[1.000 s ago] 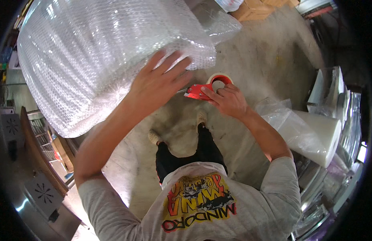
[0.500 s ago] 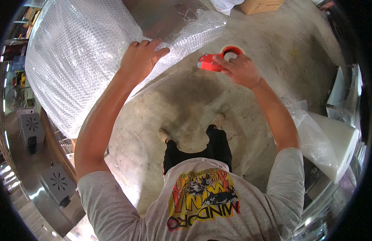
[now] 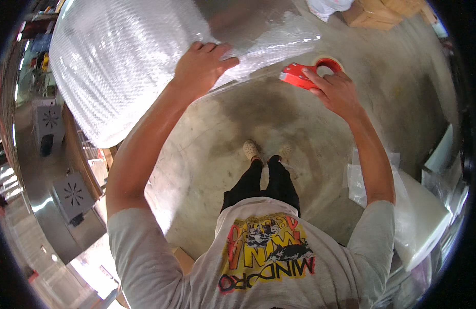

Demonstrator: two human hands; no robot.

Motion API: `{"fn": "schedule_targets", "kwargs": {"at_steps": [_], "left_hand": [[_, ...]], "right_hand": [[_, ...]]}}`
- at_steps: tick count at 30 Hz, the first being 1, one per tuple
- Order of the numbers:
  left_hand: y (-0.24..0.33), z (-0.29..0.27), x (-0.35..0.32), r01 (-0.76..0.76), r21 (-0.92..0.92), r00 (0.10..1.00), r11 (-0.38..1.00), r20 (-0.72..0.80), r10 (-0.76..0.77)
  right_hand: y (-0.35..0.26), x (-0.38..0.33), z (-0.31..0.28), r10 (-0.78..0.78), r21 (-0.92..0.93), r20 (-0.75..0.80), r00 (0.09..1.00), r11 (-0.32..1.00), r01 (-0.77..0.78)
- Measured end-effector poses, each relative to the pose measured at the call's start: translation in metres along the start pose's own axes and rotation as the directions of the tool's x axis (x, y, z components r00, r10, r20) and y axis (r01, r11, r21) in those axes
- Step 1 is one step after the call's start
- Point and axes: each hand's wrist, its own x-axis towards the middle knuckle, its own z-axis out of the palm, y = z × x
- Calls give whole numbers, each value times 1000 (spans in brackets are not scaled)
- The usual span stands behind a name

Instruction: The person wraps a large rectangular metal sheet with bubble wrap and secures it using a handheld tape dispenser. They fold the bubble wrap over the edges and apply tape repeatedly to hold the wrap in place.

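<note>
In my right hand [image 3: 336,90] is a red tape dispenser [image 3: 298,76] with a roll of tape on it, held up over the floor. My fingers wrap round its body, and its front end points left. My left hand [image 3: 204,69] rests at the edge of a large sheet of bubble wrap [image 3: 125,56], its fingers lying on the plastic and its thumb spread to the right. The wrap drapes over a big bulky object whose brown, shiny surface [image 3: 238,18] shows at the top. What else lies beneath the wrap is hidden.
Cardboard boxes [image 3: 374,14] and a white bag [image 3: 328,6] stand at the far right. A white roll [image 3: 426,219] with clear plastic lies near my right elbow. At left, a metal surface [image 3: 47,219] bears grey boxes [image 3: 73,194]. Concrete floor [image 3: 212,129] lies underfoot.
The view has shifted, and my feet have stepped closer together. Both hands sit further right in the picture. The tape dispenser stays in my right hand; my left hand remains at the wrap.
</note>
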Motion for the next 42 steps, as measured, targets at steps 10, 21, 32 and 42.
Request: {"fn": "schedule_targets", "kwargs": {"at_steps": [10, 21, 32, 42], "left_hand": [[141, 62, -118, -63, -927, 401, 370, -363, -841], [-13, 180, -88, -113, -989, -627, -94, 144, -766], [7, 209, -27, -56, -986, -725, 157, -68, -685], [118, 116, -35, -25, -921, -39, 388, -387, -921]], "right_hand": [[-34, -6, -31, 23, -41, 86, 996, 999, -20], [-45, 7, -42, -4, -98, 47, 999, 995, 9], [-7, 36, -26, -53, 20, 72, 996, 998, 51], [11, 53, -6, -72, 8, -27, 997, 997, 73]]}}
